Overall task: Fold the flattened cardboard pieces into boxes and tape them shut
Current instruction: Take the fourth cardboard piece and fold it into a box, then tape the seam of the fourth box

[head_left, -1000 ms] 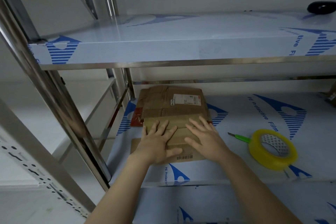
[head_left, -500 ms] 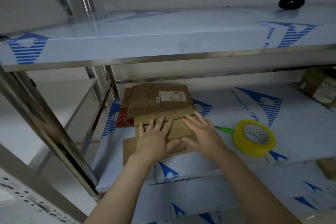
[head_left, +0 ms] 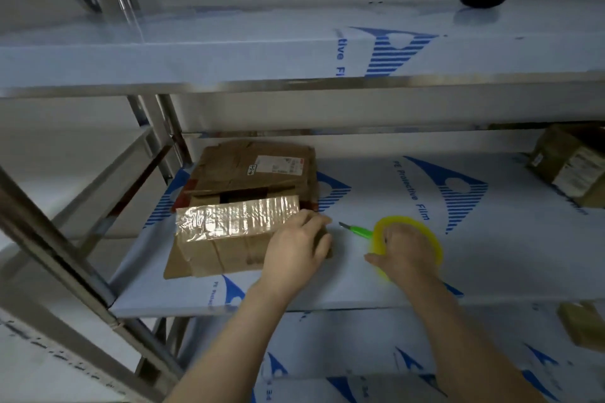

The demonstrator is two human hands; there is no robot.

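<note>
Box: the half-formed box (head_left: 226, 235) lies on the shelf (head_left: 491, 258), in front of the stack of flattened cardboard (head_left: 248, 170) and touching it. Its top is covered with shiny old tape.
Left hand: the left hand (head_left: 296, 250) lies on the right end of the box, with the fingers bent over the far corner, holding it down.
Right hand: the right hand (head_left: 404, 250) grips the tape roll (head_left: 404, 218), fingers reaching into its hole. The green cutter (head_left: 358, 231) lies between the two hands.
Handling: the box is probably light and empty, so it may slide on the smooth film. The worn card looks soft at the creases.
Where to hold: I think pressing on the flaps near the seam is best, not on the slippery taped area.
</note>
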